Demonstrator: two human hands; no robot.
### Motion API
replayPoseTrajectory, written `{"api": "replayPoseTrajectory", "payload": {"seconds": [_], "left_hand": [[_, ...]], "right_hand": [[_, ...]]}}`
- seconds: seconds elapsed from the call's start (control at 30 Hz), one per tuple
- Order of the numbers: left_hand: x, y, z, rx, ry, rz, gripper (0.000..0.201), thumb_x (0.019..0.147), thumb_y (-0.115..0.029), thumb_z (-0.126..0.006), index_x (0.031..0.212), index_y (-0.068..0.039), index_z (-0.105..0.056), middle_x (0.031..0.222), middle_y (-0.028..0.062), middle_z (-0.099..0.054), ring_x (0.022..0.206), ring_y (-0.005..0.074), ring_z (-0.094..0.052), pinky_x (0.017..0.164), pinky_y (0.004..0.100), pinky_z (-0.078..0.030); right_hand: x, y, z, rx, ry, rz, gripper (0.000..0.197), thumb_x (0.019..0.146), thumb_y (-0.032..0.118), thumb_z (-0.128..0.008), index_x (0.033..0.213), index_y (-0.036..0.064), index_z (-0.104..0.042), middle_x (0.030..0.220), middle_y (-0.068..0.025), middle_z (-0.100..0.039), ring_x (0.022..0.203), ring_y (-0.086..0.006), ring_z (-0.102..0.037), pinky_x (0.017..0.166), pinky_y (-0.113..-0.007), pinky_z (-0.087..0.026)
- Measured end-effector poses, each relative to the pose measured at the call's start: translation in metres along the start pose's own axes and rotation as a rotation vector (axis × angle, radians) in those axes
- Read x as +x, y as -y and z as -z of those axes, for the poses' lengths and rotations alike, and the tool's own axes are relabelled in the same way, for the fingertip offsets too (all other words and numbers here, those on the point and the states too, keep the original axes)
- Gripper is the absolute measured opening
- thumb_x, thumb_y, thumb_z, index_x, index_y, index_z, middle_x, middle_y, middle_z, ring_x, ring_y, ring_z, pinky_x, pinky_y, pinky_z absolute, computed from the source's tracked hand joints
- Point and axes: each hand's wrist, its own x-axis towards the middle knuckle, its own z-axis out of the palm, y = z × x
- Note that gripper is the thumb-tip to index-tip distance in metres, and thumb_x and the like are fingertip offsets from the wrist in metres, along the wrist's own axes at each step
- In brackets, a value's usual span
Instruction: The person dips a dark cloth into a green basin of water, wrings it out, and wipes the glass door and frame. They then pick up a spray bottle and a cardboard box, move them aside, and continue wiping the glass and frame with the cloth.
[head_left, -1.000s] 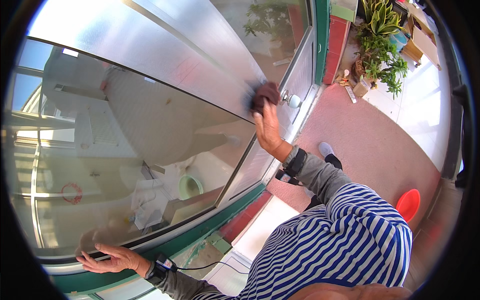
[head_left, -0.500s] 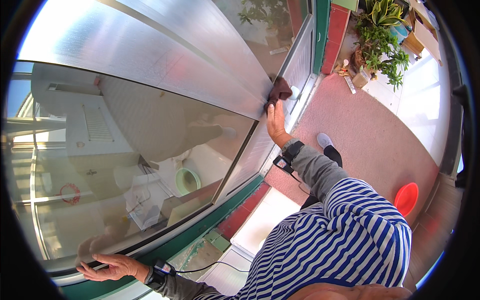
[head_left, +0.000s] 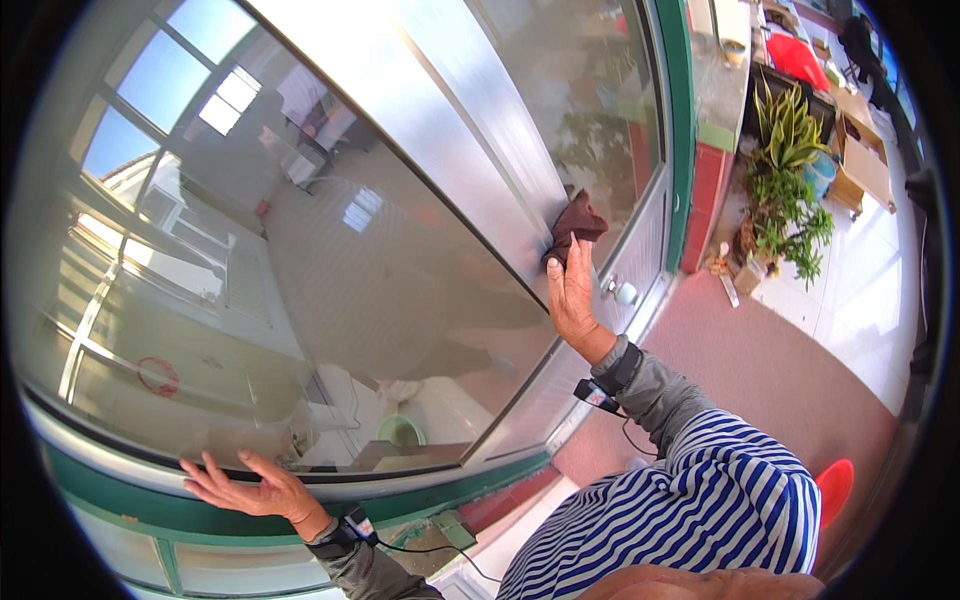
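Note:
My right hand holds a dark brown cloth against the broad silvery metal upright between two glass panes. Its fingers lie over the cloth and partly hide it. Close by, to the right and a little nearer, is a pale round door knob. At the lower left, my left hand is open with its fingers spread, at the bottom frame edge of the large glass pane. Nothing is in it, and whether it touches the frame I cannot tell.
Green trim borders the glazed front. Potted plants, a cardboard box and small items stand at the far right. A red basin sits on the pinkish floor beside me. A room and reflections show in the glass.
The view has shifted, showing more of the far side. My right hand and the cloth have moved up the metal upright, away from the knob. My left hand's fingers are spread wider.

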Motion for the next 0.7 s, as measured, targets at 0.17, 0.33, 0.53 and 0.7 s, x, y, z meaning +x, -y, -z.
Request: {"api": "replayPoseTrajectory", "payload": {"seconds": [0.17, 0.33, 0.53, 0.7], "left_hand": [[-0.001, -0.007, 0.002, -0.002, 0.008, 0.051, 0.043, 0.103, -0.027, -0.061, 0.136, 0.000, -0.060, 0.155, 0.0224, -0.049, 0.149, 0.0465, -0.034, 0.117, 0.0593, -0.030], [0.000, -0.012, 0.003, 0.015, 0.004, 0.076, 0.040, 0.099, -0.018, -0.063, 0.135, 0.000, -0.060, 0.156, 0.0205, -0.050, 0.147, 0.0480, -0.036, 0.118, 0.0581, -0.031], [0.000, -0.012, 0.005, 0.049, 0.035, 0.098, 0.041, 0.101, -0.026, -0.059, 0.133, 0.000, -0.058, 0.155, 0.0245, -0.048, 0.148, 0.0510, -0.033, 0.117, 0.0626, -0.030], [-0.002, -0.009, 0.007, 0.067, 0.054, 0.087, 0.042, 0.101, -0.026, -0.058, 0.133, 0.000, -0.056, 0.156, 0.0257, -0.046, 0.148, 0.0523, -0.032, 0.117, 0.0644, -0.028]], "right_hand": [[0.082, 0.061, 0.009, 0.035, 0.050, 0.305, 0.052, 0.102, 0.013, -0.056, 0.147, -0.0101, -0.042, 0.156, -0.0300, -0.036, 0.149, -0.0485, -0.029, 0.123, -0.049, -0.023], [0.187, 0.151, 0.027, 0.057, 0.051, 0.645, 0.044, 0.093, 0.007, -0.067, 0.131, -0.0097, -0.053, 0.147, -0.0303, -0.042, 0.141, -0.0504, -0.039, 0.116, -0.049, -0.037], [0.266, 0.199, 0.035, 0.176, -0.095, 0.955, 0.042, 0.073, 0.009, -0.086, 0.107, -0.0037, -0.065, 0.141, -0.0245, -0.053, 0.133, -0.0468, -0.051, 0.106, -0.049, -0.049], [0.280, 0.213, 0.033, 0.054, -0.207, 1.069, 0.042, 0.067, 0.022, -0.091, 0.099, 0.0063, -0.068, 0.122, -0.0087, -0.065, 0.124, -0.0365, -0.056, 0.097, -0.048, -0.046]]}}
